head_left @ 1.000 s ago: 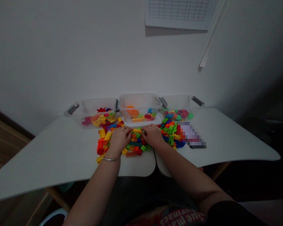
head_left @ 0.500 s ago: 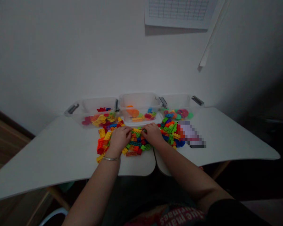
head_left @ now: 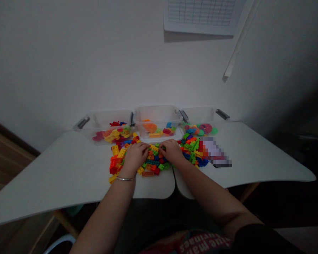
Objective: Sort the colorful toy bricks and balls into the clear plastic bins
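Note:
Colourful toy building bricks (head_left: pixel 153 163) lie in a loose pile on the white table, under and around both hands. My left hand (head_left: pixel 135 155), with a bangle at its wrist, is closed with curled fingers at the left end of a yellow toy brick (head_left: pixel 154 147). At that brick's right end, the fingers of my right hand (head_left: pixel 171 151) are bent and closed. The fingertips of both hands are partly hidden, and the brick shows between them just above the pile. An orange brick (head_left: pixel 148 174) lies at the pile's front edge.
Three clear plastic boxes stand along the wall: a left box (head_left: pixel 111 116), a middle box (head_left: pixel 159 112) and a right box (head_left: pixel 200 113), each holding coloured pieces. A phone-like object (head_left: pixel 216 151), blurred out, lies right of the pile. A seam splits the table's front edge (head_left: pixel 174 180).
Both hands stay almost in place around the yellow brick. The whole view has shifted very slightly downward in the picture.

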### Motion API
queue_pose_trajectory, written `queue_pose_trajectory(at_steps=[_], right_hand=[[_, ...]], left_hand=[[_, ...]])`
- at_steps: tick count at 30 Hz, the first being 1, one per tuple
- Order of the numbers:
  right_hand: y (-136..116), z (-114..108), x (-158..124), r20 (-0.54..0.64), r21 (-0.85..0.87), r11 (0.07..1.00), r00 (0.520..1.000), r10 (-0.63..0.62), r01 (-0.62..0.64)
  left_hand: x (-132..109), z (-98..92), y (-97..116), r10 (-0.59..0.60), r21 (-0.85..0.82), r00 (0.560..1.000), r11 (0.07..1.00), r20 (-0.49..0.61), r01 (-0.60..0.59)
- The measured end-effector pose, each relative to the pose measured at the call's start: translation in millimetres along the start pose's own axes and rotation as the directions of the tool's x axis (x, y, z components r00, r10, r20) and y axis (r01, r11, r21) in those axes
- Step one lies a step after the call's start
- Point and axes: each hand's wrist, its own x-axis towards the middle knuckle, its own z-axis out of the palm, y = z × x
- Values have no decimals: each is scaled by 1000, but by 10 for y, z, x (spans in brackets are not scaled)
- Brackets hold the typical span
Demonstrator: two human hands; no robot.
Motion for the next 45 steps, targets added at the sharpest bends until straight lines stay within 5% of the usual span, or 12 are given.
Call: queue_pose_trajectory(at_steps=[9,28,34,40,45], right_hand=[[29,18,4,-13,42,998,999,-53,53],[-59,-10,6,6,-82,996,1000,24,-23],[-21,-4,52,-10,-5,999,999,51,-51],[74,-49,81,-162,261,965,987,2,40],[94,-232,125,-393,398,905,919,17,153]], left_hand=[[6,8,-13,-1,3,1000,1000,4,1],[15,13,-14,-4,-1,1000,1000,-2,4],[13,3,-5,-28,-2,1000,1000,-5,28],[16,-15,6,-59,-23,998,998,8,59],[21,2,-20,-33,8,999,999,20,33]])
